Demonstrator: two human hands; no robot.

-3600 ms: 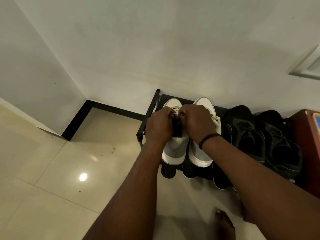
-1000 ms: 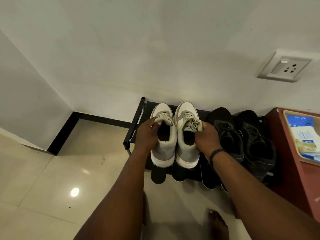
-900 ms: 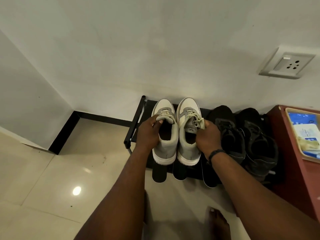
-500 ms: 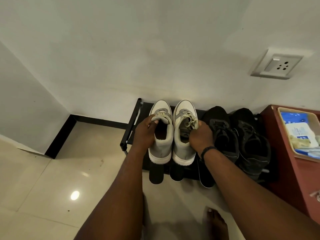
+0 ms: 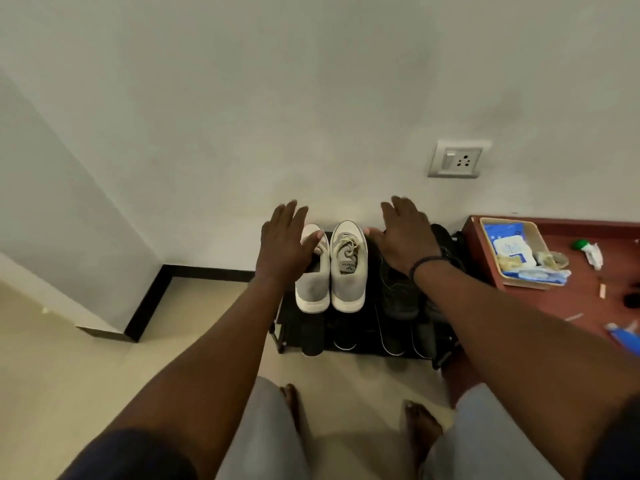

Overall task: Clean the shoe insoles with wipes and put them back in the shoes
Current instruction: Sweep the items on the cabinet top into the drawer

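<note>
And there we let go! Our left hand came off the shoes with its fingers spread flat and holding nothing, hanging just over the tongue end of the left grey sneaker. Our right hand was just as open, palm down and empty, lifted away to the right so that it hovered over the black shoes and not the grey pair. Half a second before, each of those hands had been curled round a sneaker collar; now neither one gripped anything.

Between the hands the right grey sneaker stood beside its partner, both toes toward the wall, heels toward us, side by side on the top of the black shoe rack. We could see the laces and a tongue label on the right one, but the insoles themselves were hidden down inside, so we could not confirm by eye that they lay flat.

On the tier below, dark soles poked out past the rack's front edge. Off to the right, the red counter carried a tray with a pack of wipes in it.

We judged that release as the sign-off on this pair: shoes parked, hands free. Whether the black shoes came next, we could not tell.
</note>
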